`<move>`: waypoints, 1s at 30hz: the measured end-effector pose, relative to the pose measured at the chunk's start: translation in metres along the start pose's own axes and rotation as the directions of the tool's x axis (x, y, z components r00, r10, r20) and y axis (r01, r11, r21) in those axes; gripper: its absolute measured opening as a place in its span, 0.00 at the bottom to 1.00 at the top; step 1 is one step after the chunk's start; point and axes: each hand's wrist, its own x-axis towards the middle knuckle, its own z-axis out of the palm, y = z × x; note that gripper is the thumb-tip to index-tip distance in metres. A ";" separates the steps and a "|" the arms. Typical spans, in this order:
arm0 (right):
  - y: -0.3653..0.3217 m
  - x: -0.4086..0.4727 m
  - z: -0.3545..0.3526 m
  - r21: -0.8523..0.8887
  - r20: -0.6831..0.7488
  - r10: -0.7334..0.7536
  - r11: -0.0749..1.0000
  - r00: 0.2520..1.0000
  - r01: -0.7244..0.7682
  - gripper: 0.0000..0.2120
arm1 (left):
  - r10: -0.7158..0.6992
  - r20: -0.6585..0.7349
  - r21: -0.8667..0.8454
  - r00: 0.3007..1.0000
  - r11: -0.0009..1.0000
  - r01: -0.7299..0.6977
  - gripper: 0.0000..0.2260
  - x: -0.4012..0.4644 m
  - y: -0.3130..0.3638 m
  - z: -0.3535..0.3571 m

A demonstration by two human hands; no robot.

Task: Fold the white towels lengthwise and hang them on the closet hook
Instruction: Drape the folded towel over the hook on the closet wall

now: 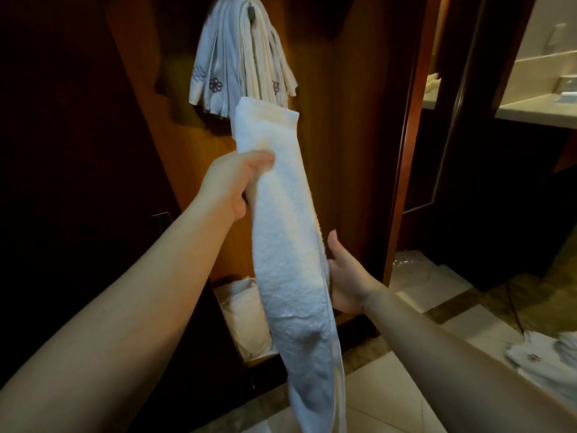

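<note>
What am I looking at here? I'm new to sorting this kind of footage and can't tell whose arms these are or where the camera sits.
There is no machine here. One camera is worn on a person's head and looks forward and down, so both bare arms belong to the wearer.

The left hand grips a long, narrow, folded white terry towel near its top end. The right hand touches the towel's edge lower down; whether its fingers curl around the towel is hidden behind the cloth. The rest of the towel hangs toward the floor.

Above, on the brown wooden closet panel, a bunch of white towels with small embroidered flowers already hangs from a dark hook.

More white cloth lies on the pale tiled floor at right.
</note>
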 end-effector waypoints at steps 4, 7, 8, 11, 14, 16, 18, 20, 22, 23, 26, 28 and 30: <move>0.001 -0.009 0.011 -0.232 -0.014 0.004 0.973 1.000 -0.007 0.31 | 0.005 -0.118 -0.014 0.993 1.000 -0.007 0.07 0.010 -0.005 0.003; -0.005 -0.013 0.016 -0.360 -0.046 0.008 0.933 0.999 -0.024 0.23 | -0.005 -0.171 0.006 0.985 1.000 0.006 0.08 0.018 -0.008 0.004; -0.007 -0.015 0.017 -0.359 -0.050 0.012 0.933 0.999 -0.029 0.20 | -0.015 -0.177 0.012 0.984 1.000 0.018 0.09 0.021 -0.008 0.005; -0.013 -0.019 0.020 -0.376 -0.067 0.015 0.926 0.998 -0.039 0.18 | -0.033 -0.189 0.027 0.981 0.999 0.038 0.09 0.028 -0.008 0.007; -0.018 -0.025 0.025 -0.419 -0.107 0.004 0.907 0.994 -0.048 0.19 | -0.074 -0.142 0.048 0.987 0.996 0.082 0.09 0.033 -0.007 0.011; -0.021 -0.030 0.026 -0.382 -0.104 0.018 0.922 0.994 -0.057 0.18 | -0.126 -0.062 0.087 0.990 0.988 0.131 0.11 0.034 -0.005 0.012; -0.022 -0.033 0.027 -0.350 -0.122 0.032 0.934 0.992 -0.073 0.17 | -0.173 0.009 0.152 0.985 0.974 0.170 0.18 0.036 -0.006 0.012; -0.023 -0.033 0.031 -0.290 -0.155 0.016 0.955 0.988 -0.060 0.15 | -0.193 0.051 0.145 0.980 0.972 0.184 0.20 0.041 -0.010 0.011; -0.029 -0.030 0.033 -0.164 -0.211 -0.047 0.986 0.976 0.012 0.11 | -0.181 0.047 0.157 0.982 0.973 0.171 0.19 0.041 -0.018 0.015; -0.034 -0.027 0.031 -0.111 -0.257 -0.096 0.991 0.962 0.069 0.11 | -0.122 0.015 0.252 0.992 0.961 0.114 0.18 0.038 -0.023 0.018; -0.056 -0.020 0.026 -0.074 -0.430 -0.196 0.980 0.881 0.182 0.14 | 0.245 -0.034 0.550 0.969 0.814 -0.186 0.10 0.013 -0.055 0.021; -0.068 -0.016 0.024 -0.028 -0.505 -0.199 0.976 0.840 0.215 0.21 | 0.375 0.099 0.532 0.922 0.763 -0.367 0.09 -0.019 -0.083 0.023; -0.077 -0.014 0.025 0.014 -0.551 -0.194 0.970 0.811 0.242 0.25 | 0.390 0.207 0.560 0.897 0.705 -0.435 0.14 -0.045 -0.108 0.027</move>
